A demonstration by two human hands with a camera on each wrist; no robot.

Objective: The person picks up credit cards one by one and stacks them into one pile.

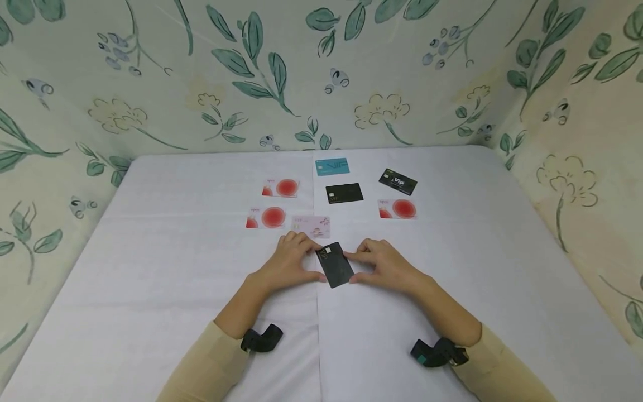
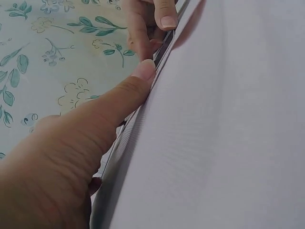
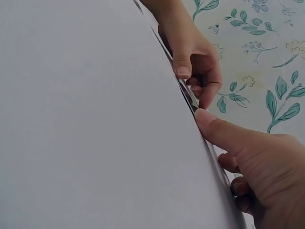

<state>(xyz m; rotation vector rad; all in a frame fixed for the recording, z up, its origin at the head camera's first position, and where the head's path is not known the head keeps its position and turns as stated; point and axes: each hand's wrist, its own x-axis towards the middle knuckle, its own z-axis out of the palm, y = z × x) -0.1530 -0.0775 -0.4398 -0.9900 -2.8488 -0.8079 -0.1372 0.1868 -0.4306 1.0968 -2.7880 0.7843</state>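
Note:
A black VIP card with a chip near its top end lies tilted between the two hands, over the white cloth. My left hand holds its left side, index fingertip at the upper left corner and thumb at the lower left edge. On the opposite side, my right hand grips it with thumb and index finger, its other fingers curled in. Both wrist views show the card nearly edge-on, a thin dark strip between the thumbs. A pink card lies just beyond the left fingers.
Farther back lie a blue VIP card, a black card, another black VIP card and several white cards with red circles, one being the right red-circle card. Leaf-patterned cloth hangs behind the white-covered table.

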